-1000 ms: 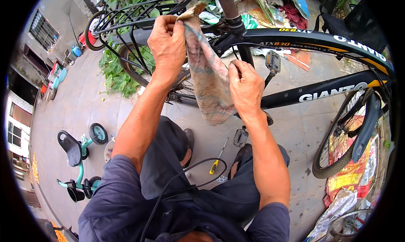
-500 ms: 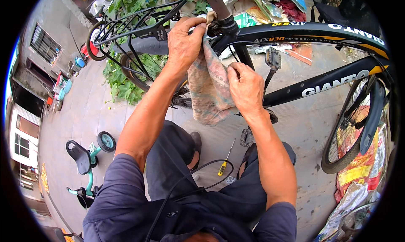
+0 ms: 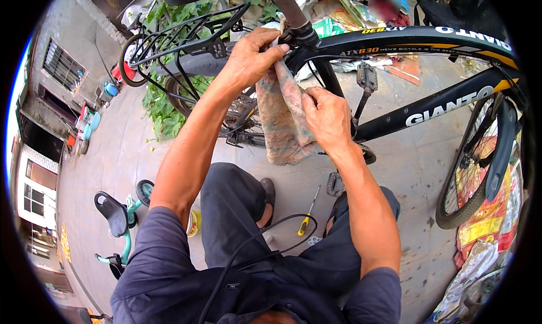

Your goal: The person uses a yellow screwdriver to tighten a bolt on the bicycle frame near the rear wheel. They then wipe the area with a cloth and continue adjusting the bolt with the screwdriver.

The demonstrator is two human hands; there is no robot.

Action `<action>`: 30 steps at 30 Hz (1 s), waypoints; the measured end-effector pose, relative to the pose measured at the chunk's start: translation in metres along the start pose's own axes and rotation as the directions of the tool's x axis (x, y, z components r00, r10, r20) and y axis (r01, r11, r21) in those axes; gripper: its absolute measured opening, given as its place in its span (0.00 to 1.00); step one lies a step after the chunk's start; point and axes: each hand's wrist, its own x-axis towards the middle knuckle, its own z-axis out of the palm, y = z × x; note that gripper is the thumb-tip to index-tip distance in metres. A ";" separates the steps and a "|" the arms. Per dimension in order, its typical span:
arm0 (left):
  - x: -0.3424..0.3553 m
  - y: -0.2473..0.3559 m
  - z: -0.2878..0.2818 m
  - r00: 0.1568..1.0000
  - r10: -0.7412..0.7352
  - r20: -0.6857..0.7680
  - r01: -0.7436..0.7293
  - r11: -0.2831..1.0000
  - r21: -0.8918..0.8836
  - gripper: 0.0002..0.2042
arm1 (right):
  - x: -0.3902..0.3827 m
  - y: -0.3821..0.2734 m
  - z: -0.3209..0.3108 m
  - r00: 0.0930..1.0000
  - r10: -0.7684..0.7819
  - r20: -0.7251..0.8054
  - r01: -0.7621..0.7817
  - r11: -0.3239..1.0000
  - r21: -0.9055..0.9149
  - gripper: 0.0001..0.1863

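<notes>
A worn, stained rag (image 3: pixel 278 118) hangs between my hands in front of the bicycle frame (image 3: pixel 389 120), which is black with white and orange markings. Pinched at the rag's top, my left hand (image 3: pixel 252 57) is close against the seat clamp (image 3: pixel 305 37) below the seat post (image 3: pixel 287 6). My right hand (image 3: pixel 327 116) is closed on the rag's right edge, lower down, near the crank. Part of the clamp is hidden behind the cloth and my left fingers. Behind the rag, the rear wheel and chain parts show only in part.
A yellow-handled screwdriver (image 3: pixel 305 222) lies on the ground between my feet. Left of me stands a child's tricycle (image 3: pixel 116 215), with a yellow tub (image 3: pixel 194 223) by my knee. Bags and sacks (image 3: pixel 483 228) lie under the front wheel (image 3: pixel 468 171). A pedal (image 3: pixel 367 78) sticks up beyond my right hand.
My left hand has shifted slightly down and right along the clamp, with the rag still gripped. The right hand stays almost in place. The view has moved a little.
</notes>
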 end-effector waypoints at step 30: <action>-0.015 -0.026 -0.017 0.909 0.406 -0.093 -0.342 0.855 0.390 0.08 | 0.004 0.004 -0.021 0.989 0.138 0.051 -0.137 0.990 -0.015 0.11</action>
